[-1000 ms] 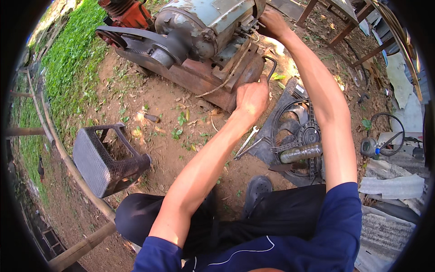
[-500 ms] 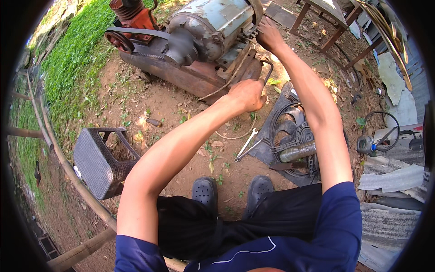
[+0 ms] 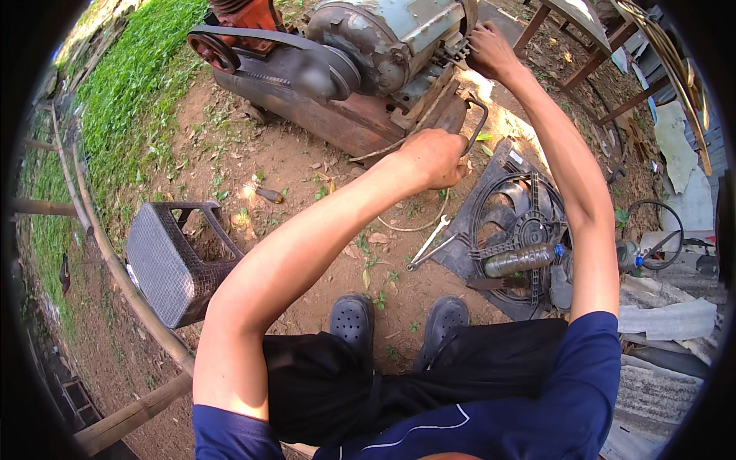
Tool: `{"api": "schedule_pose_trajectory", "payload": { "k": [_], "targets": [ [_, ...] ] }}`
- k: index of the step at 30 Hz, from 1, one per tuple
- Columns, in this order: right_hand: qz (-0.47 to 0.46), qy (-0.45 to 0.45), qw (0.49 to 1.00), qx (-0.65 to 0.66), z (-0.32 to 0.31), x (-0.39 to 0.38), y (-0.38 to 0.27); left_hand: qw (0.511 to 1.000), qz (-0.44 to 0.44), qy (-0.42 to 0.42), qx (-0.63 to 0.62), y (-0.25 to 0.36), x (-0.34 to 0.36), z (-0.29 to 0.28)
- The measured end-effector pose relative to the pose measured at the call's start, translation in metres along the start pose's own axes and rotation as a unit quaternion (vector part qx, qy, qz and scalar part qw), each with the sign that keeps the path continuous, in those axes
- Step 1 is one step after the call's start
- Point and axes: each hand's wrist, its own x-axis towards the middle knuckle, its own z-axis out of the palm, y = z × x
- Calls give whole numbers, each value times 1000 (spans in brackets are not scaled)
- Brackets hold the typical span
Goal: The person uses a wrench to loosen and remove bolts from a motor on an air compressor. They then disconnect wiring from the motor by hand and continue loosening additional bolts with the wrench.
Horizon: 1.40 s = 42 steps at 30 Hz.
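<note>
Gripping a bent metal handle (image 3: 477, 123), the left hand (image 3: 433, 157) has its fingers curled shut around the lower end; the rod rises from the fist and hooks back toward the motor's base plate (image 3: 345, 126). Right hand (image 3: 488, 47) is farther out, fingers pinched on something at the motor's end face by the terminal fittings; what they clamp is hidden behind the knuckles, cannot tell.

Grey electric motor (image 3: 383, 38) lies straight ahead of both hands, long axis running left to right, belt (image 3: 261, 38) leading off to a red pulley (image 3: 213, 50) at far left. Right hand sits on the motor; left is just below and nearer the body.

On the dirt: open-end wrench (image 3: 428, 244) near the left forearm, black fan shroud (image 3: 514, 222) with a plastic bottle (image 3: 521, 259) lying on it, overturned black stool (image 3: 172, 261) to the left.

Against one second ago: left hand has moved up from the ground beside the wrench to the handle; right hand stays at the same spot.
</note>
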Motion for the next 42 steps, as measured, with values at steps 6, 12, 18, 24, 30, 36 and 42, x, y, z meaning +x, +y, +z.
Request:
{"api": "schedule_pose_trajectory", "payload": {
  "k": [6, 12, 18, 24, 30, 36, 42],
  "targets": [
    [95, 58, 992, 62, -21, -60, 91, 1000, 17, 12, 17, 12, 11, 0],
    [268, -86, 946, 160, -55, -93, -2, 1000, -1, -15, -10, 4, 14, -7],
    [324, -60, 921, 208, -80, -80, -66, 998, -14, -43, 38, 3, 14, -10],
    [431, -111, 846, 294, -86, -63, -103, 997, 30, -25, 69, -7, 24, -2],
    [479, -141, 791, 354, -100, -42, -118, 995, 37, -9, 96, -14, 26, 1],
    [523, -153, 738, 399, -109, -20, -136, 996, 77, -23, 34, -33, 12, -12],
    [529, -127, 748, 381, -92, -20, -130, 985, 94, 77, 118, -18, -11, -50]
  ]
}}
